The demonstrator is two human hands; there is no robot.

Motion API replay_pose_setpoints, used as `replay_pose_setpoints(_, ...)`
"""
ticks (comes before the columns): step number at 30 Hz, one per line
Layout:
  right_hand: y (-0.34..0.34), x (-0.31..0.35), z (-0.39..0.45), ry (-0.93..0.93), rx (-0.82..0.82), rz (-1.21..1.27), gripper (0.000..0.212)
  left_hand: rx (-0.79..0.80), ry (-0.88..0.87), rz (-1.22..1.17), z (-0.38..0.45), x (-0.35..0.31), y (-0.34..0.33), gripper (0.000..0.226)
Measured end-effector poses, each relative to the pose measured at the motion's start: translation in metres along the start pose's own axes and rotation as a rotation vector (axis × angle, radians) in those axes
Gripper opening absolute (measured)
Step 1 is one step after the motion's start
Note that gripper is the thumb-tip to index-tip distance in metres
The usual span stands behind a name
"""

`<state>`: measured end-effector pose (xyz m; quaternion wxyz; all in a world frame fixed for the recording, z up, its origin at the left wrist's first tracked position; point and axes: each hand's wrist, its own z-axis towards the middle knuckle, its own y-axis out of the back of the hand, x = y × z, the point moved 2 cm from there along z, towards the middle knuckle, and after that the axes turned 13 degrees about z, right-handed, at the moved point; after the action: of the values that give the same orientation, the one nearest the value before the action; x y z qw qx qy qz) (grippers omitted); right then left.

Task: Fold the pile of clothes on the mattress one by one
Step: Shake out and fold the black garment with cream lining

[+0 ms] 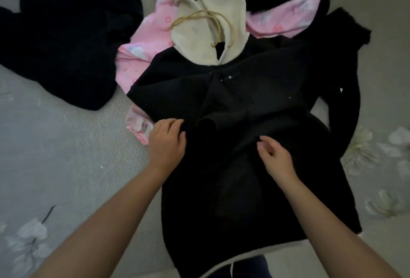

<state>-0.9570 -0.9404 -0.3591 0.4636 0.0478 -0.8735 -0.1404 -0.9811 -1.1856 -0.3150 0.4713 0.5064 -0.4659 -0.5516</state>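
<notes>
Two hands on black hoodie, mid-fold

L hand (166,141) pinches a fabric edge of the black hoodie (244,189); R hand (274,155) loose, fingers half-curled, holding nothing, just above cloth. Hoodie lies under both hands on the mattress (66,155). Beyond the fingertips: cream hoodie (206,11), pink garment (142,55). Next, likely: R grips too, then fold across.

From my feed, the left hand's (166,142) fingertips (182,125) sink into a fold of the black garment (244,177), so I can't see them whole. That garment's hem runs off the bottom edge. The pink garment (142,55) lies mostly buried under the cream hoodie (206,11), whose top is cropped. Black-on-black folds blur together; I can't separate the pieces.
</notes>
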Motion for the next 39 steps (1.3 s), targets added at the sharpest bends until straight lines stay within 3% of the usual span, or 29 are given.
replay_pose_setpoints(2,-0.031,0.016,0.001,0.344,0.126,-0.301,0.053,0.136,0.022,0.1,-0.008,0.015,-0.008,0.028)
replay_pose_setpoints(4,-0.063,0.029,0.004,0.631,0.152,-0.575,0.072,0.232,0.032,0.177,-0.01,0.022,-0.011,0.031)
replay_pose_setpoints(6,-0.086,0.043,0.011,0.696,0.239,-0.75,0.07,0.269,0.015,0.236,-0.009,0.026,-0.011,0.034)
replay_pose_setpoints(9,-0.09,0.055,0.032,0.638,0.249,-0.743,0.034,0.294,-0.008,0.285,-0.003,0.026,-0.01,0.04)
replay_pose_setpoints(10,-0.079,0.058,0.04,0.611,0.159,-0.655,0.032,0.302,-0.012,0.29,0.001,0.025,-0.011,0.041)
replay_pose_setpoints(13,-0.01,0.077,0.066,0.505,-0.313,-0.144,0.03,0.3,-0.036,0.274,0.019,0.016,-0.017,0.049)
replay_pose_setpoints(16,0.064,0.08,0.102,0.267,-0.58,-0.038,0.032,0.382,-0.086,0.294,0.035,-0.001,-0.032,0.07)
replay_pose_setpoints(19,0.093,0.07,0.129,0.096,-0.533,-0.093,0.036,0.5,-0.14,0.342,0.04,-0.02,-0.052,0.088)
replay_pose_setpoints(23,0.074,0.062,0.136,0.129,-0.295,-0.228,0.064,0.547,-0.113,0.373,0.039,-0.029,-0.069,0.082)
replay_pose_setpoints(25,0.07,0.061,0.142,0.098,-0.297,-0.227,0.059,0.522,-0.107,0.364,0.04,-0.024,-0.07,0.077)
replay_pose_setpoints(29,0.079,0.07,0.152,0.306,-0.426,-0.192,0.031,0.506,-0.174,0.33,0.043,-0.012,-0.07,0.079)
replay_pose_setpoints(35,0.077,0.058,0.166,0.096,-0.308,-0.397,0.051,0.739,-0.096,0.257,0.054,0.008,-0.078,0.087)
replay_pose_setpoints(37,0.07,0.073,0.165,0.204,-0.359,-0.387,0.055,0.629,-0.065,0.167,0.07,0.007,-0.075,0.071)
replay_pose_setpoints(39,0.057,0.096,0.167,0.352,-0.391,-0.452,0.056,0.38,0.021,0.09,0.095,0.008,-0.066,0.057)
